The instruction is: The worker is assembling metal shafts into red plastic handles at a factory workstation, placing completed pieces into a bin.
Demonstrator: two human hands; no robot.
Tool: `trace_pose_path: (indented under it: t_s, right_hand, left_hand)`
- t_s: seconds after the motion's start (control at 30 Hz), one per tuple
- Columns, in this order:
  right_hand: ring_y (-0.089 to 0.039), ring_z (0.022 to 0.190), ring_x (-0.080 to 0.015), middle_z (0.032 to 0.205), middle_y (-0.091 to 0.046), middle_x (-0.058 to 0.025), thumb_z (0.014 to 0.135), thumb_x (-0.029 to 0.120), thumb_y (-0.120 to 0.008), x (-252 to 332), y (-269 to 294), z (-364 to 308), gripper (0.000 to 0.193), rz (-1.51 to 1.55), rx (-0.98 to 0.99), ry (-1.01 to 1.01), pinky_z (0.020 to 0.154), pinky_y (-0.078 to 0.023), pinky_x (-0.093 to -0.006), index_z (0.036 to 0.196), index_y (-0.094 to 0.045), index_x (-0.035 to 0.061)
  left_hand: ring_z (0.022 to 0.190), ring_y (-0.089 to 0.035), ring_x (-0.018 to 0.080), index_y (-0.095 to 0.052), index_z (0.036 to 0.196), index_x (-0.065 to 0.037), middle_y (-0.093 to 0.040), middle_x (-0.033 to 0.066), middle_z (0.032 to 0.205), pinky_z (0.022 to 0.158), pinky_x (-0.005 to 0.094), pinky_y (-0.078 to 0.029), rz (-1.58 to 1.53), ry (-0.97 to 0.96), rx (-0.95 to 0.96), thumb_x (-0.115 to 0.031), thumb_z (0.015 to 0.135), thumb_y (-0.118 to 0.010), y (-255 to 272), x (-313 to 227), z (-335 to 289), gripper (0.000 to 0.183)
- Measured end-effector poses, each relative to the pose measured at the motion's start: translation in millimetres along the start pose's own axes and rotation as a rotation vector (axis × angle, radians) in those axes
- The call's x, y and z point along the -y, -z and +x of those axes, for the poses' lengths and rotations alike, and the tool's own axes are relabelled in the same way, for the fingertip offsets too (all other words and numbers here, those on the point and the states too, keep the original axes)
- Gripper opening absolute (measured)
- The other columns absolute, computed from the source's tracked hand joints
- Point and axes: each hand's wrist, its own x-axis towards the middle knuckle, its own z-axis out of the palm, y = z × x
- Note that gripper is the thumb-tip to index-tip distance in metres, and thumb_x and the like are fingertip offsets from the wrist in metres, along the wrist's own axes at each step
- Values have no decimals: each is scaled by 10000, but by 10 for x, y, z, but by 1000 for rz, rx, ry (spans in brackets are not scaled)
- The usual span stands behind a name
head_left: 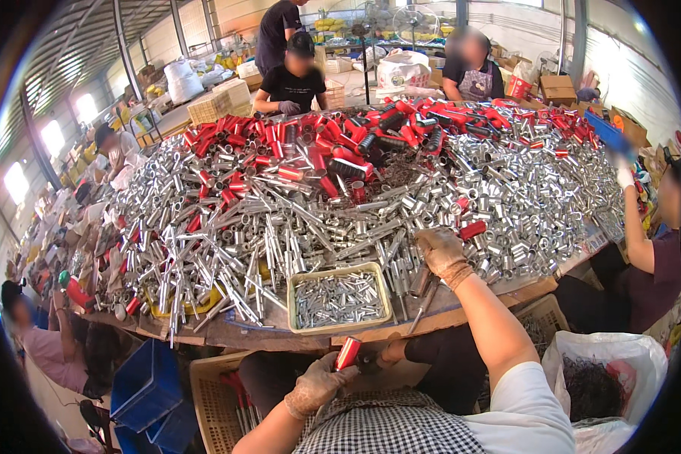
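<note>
My left hand [318, 387], in a worn thin glove, is closed around a short red metal tube [348, 352] in front of my apron, below the table edge. My right arm stretches over the table, and my gloved right hand [440, 251] is at the near side of the metal pile with its fingers curled down. What those fingers hold, if anything, is hidden. Long thin silver rods [280, 242] lie to its left, and short silver sleeves [507, 234] to its right. A cream plastic tray [291, 304] of small metal pins stands at the table's near edge.
Red handle-like parts [340, 147] are heaped at the table's far side. A yellow crate [204, 386] and blue bins [145, 386] stand below at left, a white sack [605, 348] at lower right. Several other people sit around the table, one reaching in from the right.
</note>
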Motion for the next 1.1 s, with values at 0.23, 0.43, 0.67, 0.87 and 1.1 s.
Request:
trace_pose_path:
  t_s: [0.23, 0.43, 0.67, 0.87, 1.1]
  right_hand:
    - [-656, 883, -333, 888, -699, -143, 822, 260, -655, 262, 76, 93, 338, -94, 132, -83, 818, -504, -429, 1117, -650, 95]
    - [-618, 1060, -292, 1080, -675, -122, 788, 262, -679, 207, 92, 162, 350, -129, 316, -62, 964, -449, -398, 1103, -669, 110]
    - [-621, 1037, -283, 1067, -659, -115, 814, 192, -607, 230, 47, 177, 281, -289, 372, -42, 940, -468, -383, 1082, -662, 128]
    - [-622, 939, -308, 941, -654, -109, 815, 218, -612, 160, 43, 100, 187, -210, 246, 61, 874, -463, -438, 971, -621, 115]
    - [-643, 884, -284, 889, -671, -98, 814, 165, -681, 313, 157, 8, 163, 91, -86, -9, 805, -486, -417, 968, -637, 136]
  left_hand:
    - [711, -576, 109, -575, 1173, 12, -625, 52, 852, 643, 268, -470, -49, 30, 16, -268, 881, -687, 12, 11, 6, 420]
    - [638, -558, 108, -561, 1173, 13, -610, 43, 812, 588, 267, -455, -31, 26, 14, -282, 880, -691, -35, -38, 8, 435]
    - [727, -578, 114, -589, 1172, 0, -620, 41, 836, 665, 271, -488, -54, 103, 41, -232, 880, -688, -50, -64, -8, 386]
    - [659, -565, 107, -555, 1173, 27, -615, 50, 801, 599, 264, -467, -61, -12, 17, -269, 875, -696, -6, 56, 7, 443]
    - [691, -560, 96, -571, 1172, 10, -621, 41, 828, 621, 255, -464, -72, -3, 11, -259, 865, -710, -21, 65, 23, 431]
